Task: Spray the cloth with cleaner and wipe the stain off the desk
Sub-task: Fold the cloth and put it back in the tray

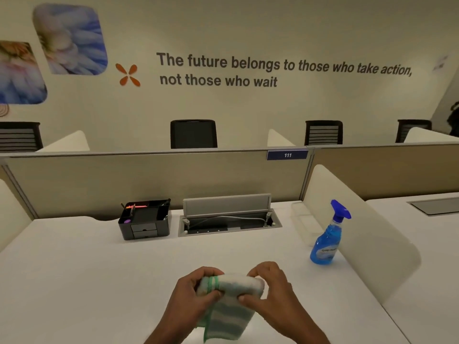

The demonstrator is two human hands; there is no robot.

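My left hand (196, 291) and right hand (269, 291) both grip the cloth (231, 306), near centre, just above the tabletop (87, 269). Left thumb and fingers pinch the left end, at the green stripe. Right thumb and fingers pinch the right end. Cloth is bunched into a roll between the hands, long axis running left-right. The rest of it hangs down toward me as a flap, blue-grey and white stripes, green edging on the left side. Can't tell if the flap touches the tabletop.

Spray bottle (327, 237) stands upright to the far right, well apart from both hands, just beside the white side divider (360, 232). Blue liquid, blue trigger head, nozzle pointing left and slightly far. Long axis vertical.

Far centre: open cable tray (229, 219) set into the tabletop, lid tilted up, cables inside. Left of it, a black desk organizer (145, 219) with pens and small drawers. Behind both, the beige partition (149, 180) with a "111" tag (287, 155) near its top right.

No stain that I can make out on the white surface from here.
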